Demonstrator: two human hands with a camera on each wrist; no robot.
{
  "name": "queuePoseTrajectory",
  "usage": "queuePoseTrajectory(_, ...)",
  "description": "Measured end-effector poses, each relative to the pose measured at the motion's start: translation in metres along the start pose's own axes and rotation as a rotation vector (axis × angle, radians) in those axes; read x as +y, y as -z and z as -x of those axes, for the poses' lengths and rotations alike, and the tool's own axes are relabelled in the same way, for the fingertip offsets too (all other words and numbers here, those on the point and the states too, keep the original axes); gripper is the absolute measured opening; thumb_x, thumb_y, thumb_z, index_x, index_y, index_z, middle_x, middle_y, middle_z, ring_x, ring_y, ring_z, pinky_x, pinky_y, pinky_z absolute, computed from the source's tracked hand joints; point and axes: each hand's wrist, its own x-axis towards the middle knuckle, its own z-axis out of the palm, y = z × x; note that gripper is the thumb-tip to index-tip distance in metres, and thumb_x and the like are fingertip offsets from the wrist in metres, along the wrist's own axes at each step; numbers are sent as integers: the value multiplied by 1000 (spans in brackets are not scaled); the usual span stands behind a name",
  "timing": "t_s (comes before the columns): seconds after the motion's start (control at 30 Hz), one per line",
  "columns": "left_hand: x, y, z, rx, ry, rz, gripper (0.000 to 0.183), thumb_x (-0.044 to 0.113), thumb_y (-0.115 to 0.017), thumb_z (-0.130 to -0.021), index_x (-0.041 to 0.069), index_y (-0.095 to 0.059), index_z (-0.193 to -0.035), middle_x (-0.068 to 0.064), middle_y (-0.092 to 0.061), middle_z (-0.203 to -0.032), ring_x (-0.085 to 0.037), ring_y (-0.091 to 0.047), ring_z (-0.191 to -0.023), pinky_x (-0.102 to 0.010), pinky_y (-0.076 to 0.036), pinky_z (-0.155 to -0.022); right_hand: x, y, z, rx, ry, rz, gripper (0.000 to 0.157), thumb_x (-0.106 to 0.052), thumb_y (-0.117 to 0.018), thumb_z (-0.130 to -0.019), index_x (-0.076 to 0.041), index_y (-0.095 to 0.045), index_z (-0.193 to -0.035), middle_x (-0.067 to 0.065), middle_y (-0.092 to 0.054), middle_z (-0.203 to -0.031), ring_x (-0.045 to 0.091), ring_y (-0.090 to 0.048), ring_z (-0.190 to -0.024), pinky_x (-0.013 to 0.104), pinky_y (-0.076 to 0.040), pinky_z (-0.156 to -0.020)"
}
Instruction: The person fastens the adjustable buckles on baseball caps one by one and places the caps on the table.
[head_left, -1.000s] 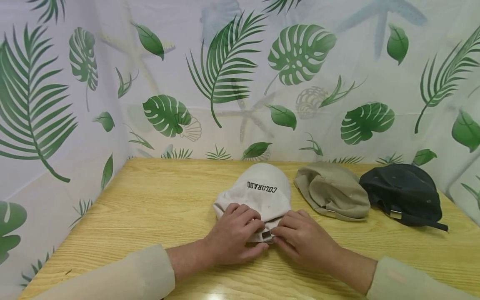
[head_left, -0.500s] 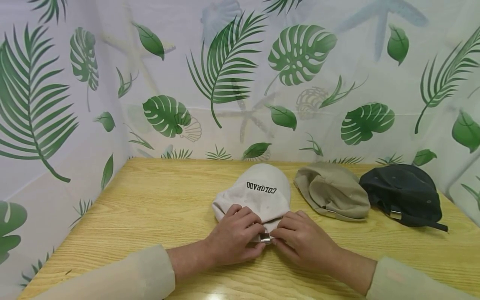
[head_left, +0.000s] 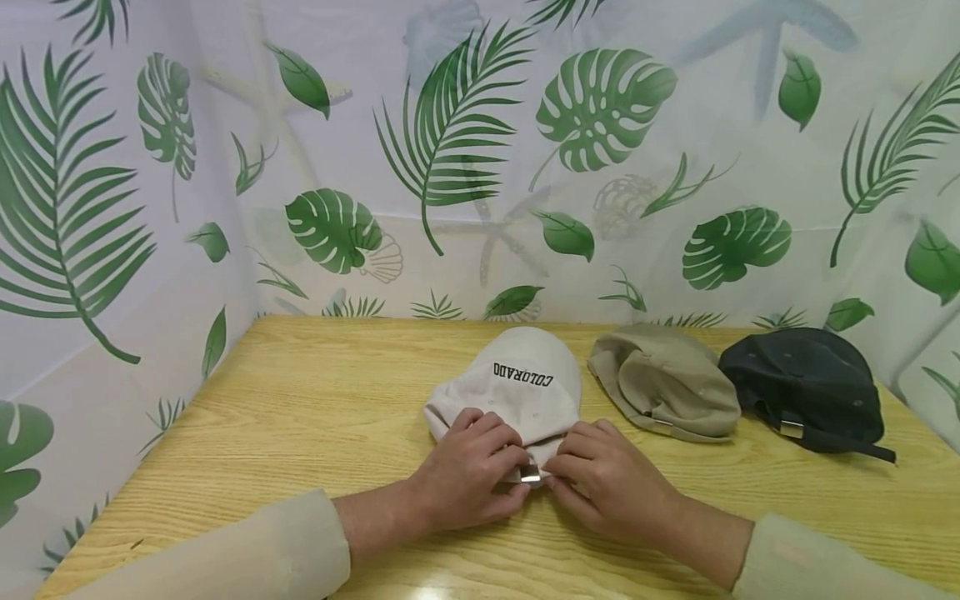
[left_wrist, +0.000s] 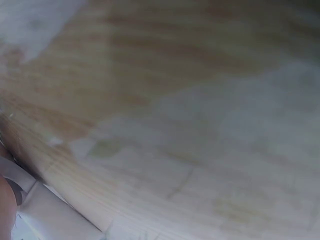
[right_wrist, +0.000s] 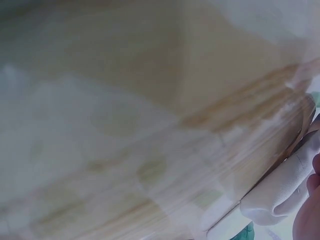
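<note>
An off-white baseball cap [head_left: 525,400] with COLORADO lettering, upside down from this viewpoint, lies on the wooden table in front of me. My left hand [head_left: 467,471] holds the left part of its back strap, fingers curled at the edge. On the other side, my right hand [head_left: 611,471] pinches the strap with fingertips and thumb. Between the two hands shows a shiny metal buckle [head_left: 530,473]. In the left wrist view only a corner of the cap [left_wrist: 60,215] shows; the right wrist view has the cap [right_wrist: 275,195] beside some fingers [right_wrist: 307,215].
To the right of the white cap lies a khaki cap [head_left: 667,383], its strap side toward me. A black cap [head_left: 806,387] with a metal buckle and a loose strap end sits farther right. A leaf-print cloth [head_left: 450,275] hangs behind the wooden table [head_left: 315,400].
The buckle between my hands, dark a second ago, now shows its shiny silver face. Both hands have stayed nearly in place on the strap, and the other caps have not moved.
</note>
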Motion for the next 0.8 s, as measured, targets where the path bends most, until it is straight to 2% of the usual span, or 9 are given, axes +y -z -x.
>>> queuePoseTrajectory(0.4,-1,0,0,15,2,9,16,32,-75,-77,21,-69,-87,8,-63,-90,-9,-56,-86,-29,-42,-82,0,1,1,19,-30,-15,2,-18,-68,-82,-19,-69,-82,-11,-59,-81,8,-53,-81,28,-41,-73)
queuePoseTrajectory(0.53,-2,0,0,32,-3,11,16,32,-77,-78,21,-71,-87,8,-64,-91,-9,-58,-87,-29,-42,-82,0,2,0,31,-42,-29,12,-16,-74,-76,-18,-70,-87,-10,-62,-85,9,-55,-82,28,-40,-72)
queuePoseTrajectory(0.7,-2,-1,-1,36,-12,13,16,33,-78,-80,20,-73,-89,8,-65,-92,-9,-58,-87,-28,-42,-82,-1,2,2,4,-78,-53,21,-26,-80,-81,-18,-73,-98,-11,-66,-92,7,-57,-87,28,-41,-75)
queuePoseTrajectory(0.8,-1,-1,-1,32,-14,17,16,33,-78,-81,20,-73,-89,8,-65,-92,-9,-58,-87,-28,-42,-82,-1,1,2,-14,-83,-66,17,-30,-78,-85,-19,-74,-97,-12,-65,-91,6,-57,-88,27,-41,-75)
